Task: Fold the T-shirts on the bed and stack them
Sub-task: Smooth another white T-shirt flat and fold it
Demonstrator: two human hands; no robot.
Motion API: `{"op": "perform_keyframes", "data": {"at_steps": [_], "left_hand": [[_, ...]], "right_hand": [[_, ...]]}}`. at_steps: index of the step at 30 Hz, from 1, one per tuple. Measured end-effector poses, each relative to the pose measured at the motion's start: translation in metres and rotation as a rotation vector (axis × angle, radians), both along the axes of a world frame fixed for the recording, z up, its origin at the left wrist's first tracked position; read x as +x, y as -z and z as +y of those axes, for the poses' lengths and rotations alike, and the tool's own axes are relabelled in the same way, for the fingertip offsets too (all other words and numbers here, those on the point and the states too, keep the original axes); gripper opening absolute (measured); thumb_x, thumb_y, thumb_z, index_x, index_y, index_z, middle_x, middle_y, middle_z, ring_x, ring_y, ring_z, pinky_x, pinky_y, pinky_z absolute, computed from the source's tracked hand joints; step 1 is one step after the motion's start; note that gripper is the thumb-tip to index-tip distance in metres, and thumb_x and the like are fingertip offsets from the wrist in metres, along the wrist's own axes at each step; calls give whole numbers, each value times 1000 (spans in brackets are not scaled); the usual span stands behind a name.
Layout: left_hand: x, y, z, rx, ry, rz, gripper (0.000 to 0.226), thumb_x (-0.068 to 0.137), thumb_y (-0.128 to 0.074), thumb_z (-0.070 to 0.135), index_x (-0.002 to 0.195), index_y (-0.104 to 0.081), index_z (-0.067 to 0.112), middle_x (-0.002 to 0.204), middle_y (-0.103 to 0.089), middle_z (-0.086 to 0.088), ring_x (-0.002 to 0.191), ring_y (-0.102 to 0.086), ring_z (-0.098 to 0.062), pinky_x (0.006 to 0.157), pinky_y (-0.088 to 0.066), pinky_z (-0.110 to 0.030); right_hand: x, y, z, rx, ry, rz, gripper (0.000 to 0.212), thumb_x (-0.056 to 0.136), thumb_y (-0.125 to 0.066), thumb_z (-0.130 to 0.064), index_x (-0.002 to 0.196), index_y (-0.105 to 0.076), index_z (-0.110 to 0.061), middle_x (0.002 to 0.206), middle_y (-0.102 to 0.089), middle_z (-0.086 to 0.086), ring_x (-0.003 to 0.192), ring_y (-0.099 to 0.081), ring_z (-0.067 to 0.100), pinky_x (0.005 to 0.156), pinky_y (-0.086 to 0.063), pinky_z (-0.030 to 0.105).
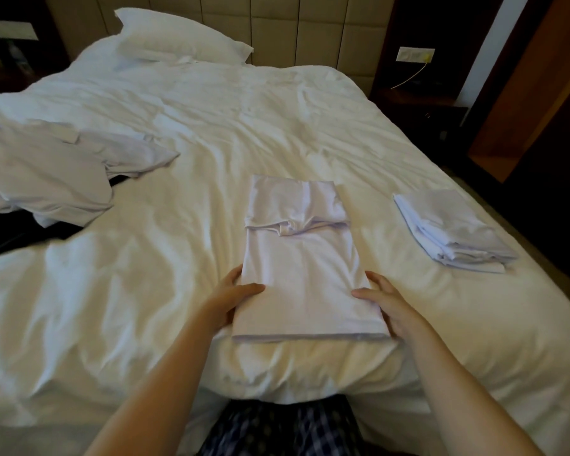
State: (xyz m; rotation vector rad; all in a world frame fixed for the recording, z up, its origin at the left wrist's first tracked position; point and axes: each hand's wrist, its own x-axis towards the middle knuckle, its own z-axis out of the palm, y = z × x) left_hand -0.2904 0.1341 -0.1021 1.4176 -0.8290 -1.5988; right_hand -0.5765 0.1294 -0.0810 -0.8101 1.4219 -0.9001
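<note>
White T-shirt (301, 278) at bed (211, 126) near edge; left hand (231, 302), right hand (387, 307) grips pinch its long edges; folded stack (454, 232) rightward.

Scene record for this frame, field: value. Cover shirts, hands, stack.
surface: bed, white, rumpled
in progress: half-folded T-shirt, long narrow shape, top end folded down, near the bed's front edge
left hand: grips the shirt's left edge, thumb on top
right hand: grips the shirt's right edge, thumb on top
folded stack: right of the shirt, apart from it
unfolded pile: far left, partly over black cloth
pillow: at the headboard
</note>
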Motion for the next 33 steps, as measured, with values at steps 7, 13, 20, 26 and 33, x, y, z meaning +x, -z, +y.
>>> {"op": "perform_keyframes", "data": {"at_steps": [7, 13, 20, 26, 33], "left_hand": [[1, 7, 35, -132, -2, -173, 49, 96, -47, 8, 134, -33, 36, 108, -55, -7, 87, -59, -25, 73, -50, -33], [21, 7, 50, -376, 187, -578, 50, 91, -27, -12, 97, -66, 18, 102, -57, -15, 87, -53, -27, 77, -43, -37], [24, 9, 48, -787, 373, -1264, 50, 61, -71, -13, 92, -75, 25, 81, -52, -9, 63, -56, -29, 55, -37, -28], [16, -3, 44, -687, 364, -1177, 42, 79, -47, 49, 103, -74, 28, 125, -52, -7, 114, -45, -29, 93, -32, -33], [1, -23, 13, -379, 44, -686, 27, 92, -58, 26, 84, -66, 1, 75, -57, -3, 75, -50, -17, 59, -37, -11]], "right_hand": [[-12, 15, 41, -71, -39, -147, 61, 90, -52, 2, 135, -39, -36, 119, -54, -7, 77, -58, 19, 47, -51, 24], [-26, 4, 52, -38, -240, -77, 76, 68, -19, 27, 115, -58, -19, 110, -58, 10, 76, -65, 22, 52, -55, 25], [-26, 4, 41, -290, -346, 439, 62, 77, -40, 29, 121, -62, -9, 110, -61, 3, 104, -58, 14, 78, -48, 9], [-21, 2, 28, -411, -238, 620, 54, 76, -46, 25, 80, -70, -23, 87, -52, -3, 82, -52, 18, 67, -38, 3], [-4, -17, 0, -377, -11, 283, 7, 87, -65, -7, 88, -67, -14, 81, -63, -6, 82, -55, 10, 60, -42, 11]]}}
